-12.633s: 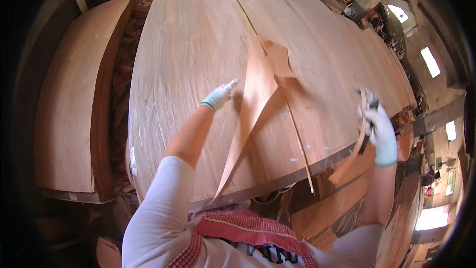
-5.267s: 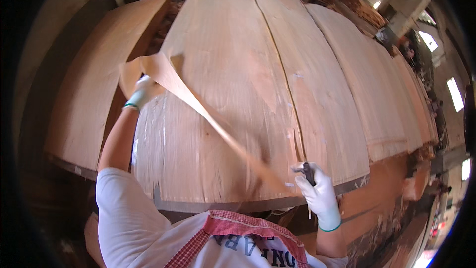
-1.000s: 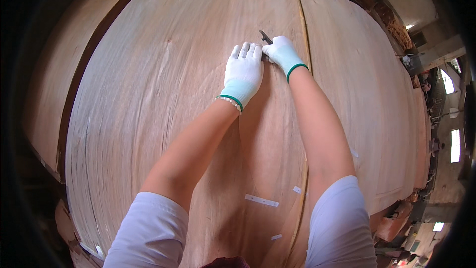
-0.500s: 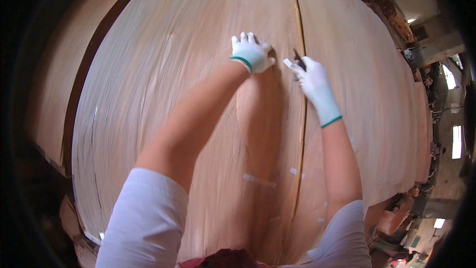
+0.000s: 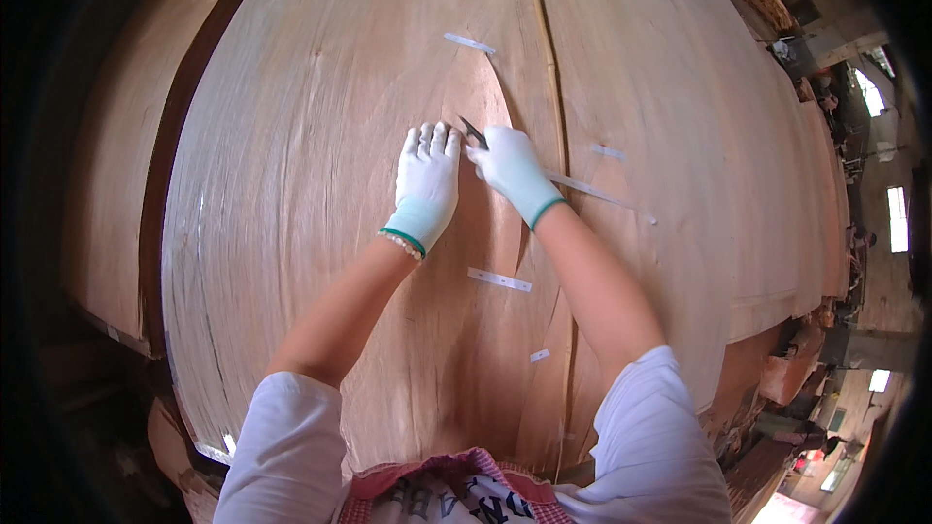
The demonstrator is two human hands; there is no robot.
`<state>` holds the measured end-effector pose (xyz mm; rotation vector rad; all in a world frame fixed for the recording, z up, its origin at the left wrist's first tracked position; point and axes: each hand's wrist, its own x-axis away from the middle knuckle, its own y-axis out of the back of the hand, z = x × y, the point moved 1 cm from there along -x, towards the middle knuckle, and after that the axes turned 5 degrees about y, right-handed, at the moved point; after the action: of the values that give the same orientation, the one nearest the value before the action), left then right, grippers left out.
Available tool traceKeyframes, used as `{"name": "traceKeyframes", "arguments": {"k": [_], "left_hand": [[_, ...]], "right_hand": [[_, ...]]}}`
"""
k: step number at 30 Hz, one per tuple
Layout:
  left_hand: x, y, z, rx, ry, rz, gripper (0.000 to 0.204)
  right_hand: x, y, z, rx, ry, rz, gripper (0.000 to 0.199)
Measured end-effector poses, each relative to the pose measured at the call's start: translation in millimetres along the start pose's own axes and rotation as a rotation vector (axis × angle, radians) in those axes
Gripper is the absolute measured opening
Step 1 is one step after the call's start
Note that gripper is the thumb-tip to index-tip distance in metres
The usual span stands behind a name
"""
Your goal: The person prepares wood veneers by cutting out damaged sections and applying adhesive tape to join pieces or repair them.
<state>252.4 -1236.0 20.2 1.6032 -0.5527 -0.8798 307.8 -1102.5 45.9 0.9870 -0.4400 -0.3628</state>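
Observation:
Both my hands wear white gloves with green cuffs and are on a broad sheet of wood veneer (image 5: 320, 136). My left hand (image 5: 427, 180) lies flat on it, fingers stretched forward and side by side. Just to its right, my right hand (image 5: 510, 170) is closed around a small knife (image 5: 472, 131), its dark, pointed blade toward the left fingertips. Between and beyond the hands runs a long, narrow, pointed veneer patch (image 5: 492, 102). A white tape strip (image 5: 470, 43) crosses its far tip, and another tape strip (image 5: 499, 279) lies at its near end.
A thin bamboo-like stick (image 5: 551, 68) runs lengthwise over the sheet, right of the patch. More tape pieces lie near it, including a long strip (image 5: 592, 188) and a short one (image 5: 540, 355). Another wood sheet (image 5: 126, 184) lies beyond a dark gap at left.
My left hand has come back toward me from the patch's far end, where a tape strip now shows. My right hand has moved left, off the stick's side, bringing the knife beside my left fingers.

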Motion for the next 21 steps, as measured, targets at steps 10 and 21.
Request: {"name": "traceKeyframes", "arguments": {"k": [10,21], "left_hand": [[15,28,-43,0.439,-0.122,-0.031,0.042],[26,9,-51,0.662,-0.07,-0.096,0.046]], "right_hand": [[61,98,-41,-0.809,-0.243,-0.265,0.035],[70,123,-28,-0.484,-0.051,-0.069,0.034]]}}
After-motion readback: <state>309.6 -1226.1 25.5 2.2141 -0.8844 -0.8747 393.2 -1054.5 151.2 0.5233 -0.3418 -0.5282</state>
